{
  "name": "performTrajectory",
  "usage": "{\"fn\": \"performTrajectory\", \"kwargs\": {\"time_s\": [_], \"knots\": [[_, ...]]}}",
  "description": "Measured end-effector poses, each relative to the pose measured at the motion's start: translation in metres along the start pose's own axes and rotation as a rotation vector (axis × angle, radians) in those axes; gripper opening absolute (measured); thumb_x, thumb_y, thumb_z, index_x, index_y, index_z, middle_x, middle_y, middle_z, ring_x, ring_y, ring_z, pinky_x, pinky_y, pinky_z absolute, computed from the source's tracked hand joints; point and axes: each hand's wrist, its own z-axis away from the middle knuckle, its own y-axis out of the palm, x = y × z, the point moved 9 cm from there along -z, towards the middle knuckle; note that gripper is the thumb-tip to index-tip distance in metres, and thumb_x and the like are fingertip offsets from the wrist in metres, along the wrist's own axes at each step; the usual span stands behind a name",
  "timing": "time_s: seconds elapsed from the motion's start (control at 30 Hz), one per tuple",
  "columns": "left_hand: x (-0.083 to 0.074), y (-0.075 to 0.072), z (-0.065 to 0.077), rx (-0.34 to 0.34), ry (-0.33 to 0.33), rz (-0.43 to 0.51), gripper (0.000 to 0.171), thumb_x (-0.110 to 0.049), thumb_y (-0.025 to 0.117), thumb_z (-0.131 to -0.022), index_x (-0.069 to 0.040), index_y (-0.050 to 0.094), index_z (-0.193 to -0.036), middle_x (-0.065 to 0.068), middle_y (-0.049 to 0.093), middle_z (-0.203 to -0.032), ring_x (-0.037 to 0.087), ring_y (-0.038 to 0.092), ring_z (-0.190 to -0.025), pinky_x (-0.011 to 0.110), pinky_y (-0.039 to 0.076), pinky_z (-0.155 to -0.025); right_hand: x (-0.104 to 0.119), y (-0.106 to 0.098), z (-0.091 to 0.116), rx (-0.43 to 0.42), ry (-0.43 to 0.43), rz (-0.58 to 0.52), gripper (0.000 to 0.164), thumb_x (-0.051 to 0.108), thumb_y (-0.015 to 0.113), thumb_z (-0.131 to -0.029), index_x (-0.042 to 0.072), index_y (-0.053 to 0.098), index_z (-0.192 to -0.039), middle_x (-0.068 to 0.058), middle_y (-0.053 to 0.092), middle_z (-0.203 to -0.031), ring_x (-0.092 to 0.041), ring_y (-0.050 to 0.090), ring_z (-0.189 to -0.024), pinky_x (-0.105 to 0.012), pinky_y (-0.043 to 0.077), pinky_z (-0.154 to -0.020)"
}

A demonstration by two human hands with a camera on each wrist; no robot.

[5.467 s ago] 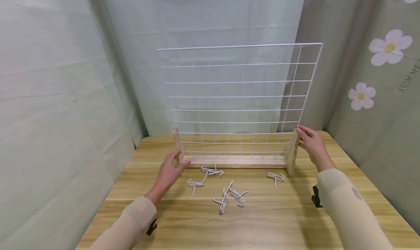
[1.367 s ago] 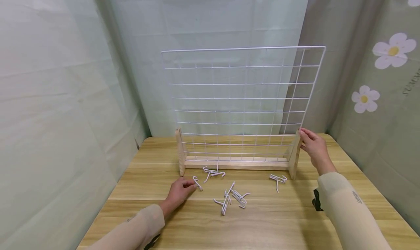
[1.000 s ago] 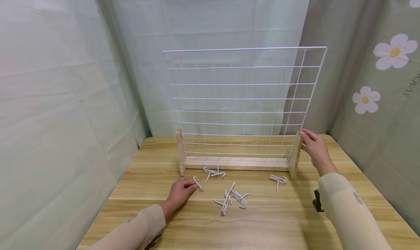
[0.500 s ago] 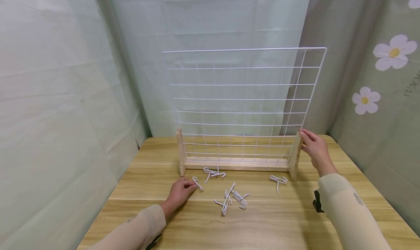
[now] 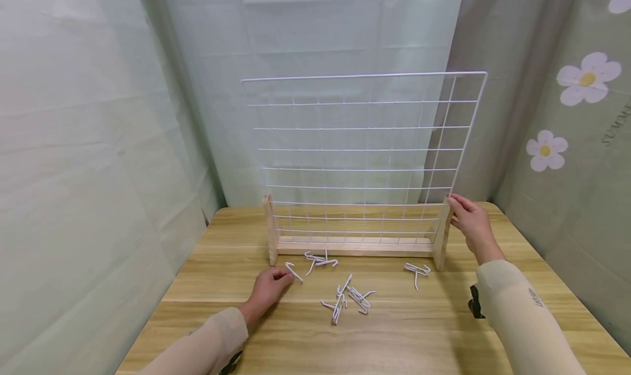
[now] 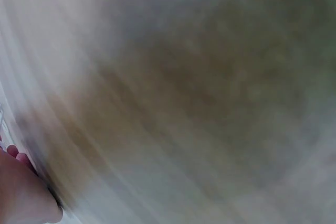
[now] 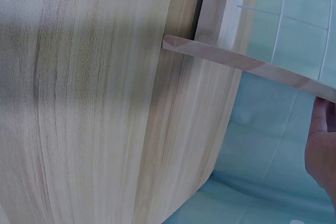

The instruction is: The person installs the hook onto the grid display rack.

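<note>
In the head view, my left hand (image 5: 268, 287) rests low over the table and pinches a white wire hook (image 5: 296, 275) between thumb and fingers. Only a bit of that hand (image 6: 25, 190) shows in the blurred left wrist view. A white wire grid (image 5: 365, 169) stands upright in a wooden base (image 5: 355, 249). My right hand (image 5: 472, 223) grips the top of the base's right side post (image 5: 442, 238), thumb in front. The right wrist view shows this hand (image 7: 320, 153) at the upper end of the post (image 7: 247, 63).
More white wire hooks lie before the base: a cluster (image 5: 362, 298) near the middle, a tangle (image 5: 322, 261) by the base bar, and one hook (image 5: 416, 271) near the right post. Curtains surround the wooden table (image 5: 394, 336) behind and at both sides.
Over several seconds my left hand has left the left post, come down and taken hold of a hook. Just now hand and hook shift slightly left. My right hand keeps its grip.
</note>
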Motion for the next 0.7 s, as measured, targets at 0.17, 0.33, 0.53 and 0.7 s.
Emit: {"fn": "performTrajectory", "kwargs": {"time_s": [0.17, 0.33, 0.53, 0.7], "knots": [[0.003, -0.002, -0.002, -0.011, -0.043, 0.006, 0.008, -0.011, 0.075, -0.086, -0.003, 0.075, -0.087, 0.005, 0.072, -0.086, 0.015, 0.059, -0.081, 0.033, 0.047, -0.076, -0.001, 0.000, 0.000, 0.004, -0.002, 0.003, 0.065, 0.044, 0.047, -0.102, 0.002, 0.037, -0.151, -0.022, 0.033, -0.155, -0.037, 0.035, -0.140, -0.049, 0.034, -0.109], [0.005, -0.007, -0.005, -0.054, -0.074, 0.023, 0.007, -0.010, 0.074, -0.086, -0.003, 0.075, -0.085, 0.002, 0.069, -0.081, 0.013, 0.056, -0.078, 0.028, 0.046, -0.073, -0.001, -0.001, -0.001, 0.001, -0.010, 0.003, 0.066, 0.044, 0.048, -0.102, 0.002, 0.037, -0.151, -0.021, 0.035, -0.154, -0.036, 0.036, -0.139, -0.048, 0.036, -0.108], [-0.001, -0.014, -0.008, -0.119, -0.053, 0.052, 0.008, -0.008, 0.070, -0.086, -0.001, 0.074, -0.084, 0.001, 0.065, -0.076, 0.011, 0.054, -0.072, 0.024, 0.045, -0.065, -0.002, -0.001, -0.002, -0.001, 0.000, -0.011, 0.065, 0.043, 0.051, -0.101, 0.001, 0.039, -0.150, -0.014, 0.042, -0.148, -0.033, 0.038, -0.137, -0.048, 0.036, -0.108], [-0.008, -0.018, -0.012, -0.167, -0.062, 0.033, 0.008, -0.008, 0.070, -0.086, -0.002, 0.074, -0.084, 0.000, 0.063, -0.073, 0.012, 0.053, -0.070, 0.024, 0.044, -0.064, -0.003, -0.001, -0.002, -0.007, 0.013, -0.019, 0.065, 0.043, 0.051, -0.101, 0.003, 0.039, -0.150, -0.012, 0.043, -0.147, -0.032, 0.038, -0.137, -0.048, 0.035, -0.108]]}}
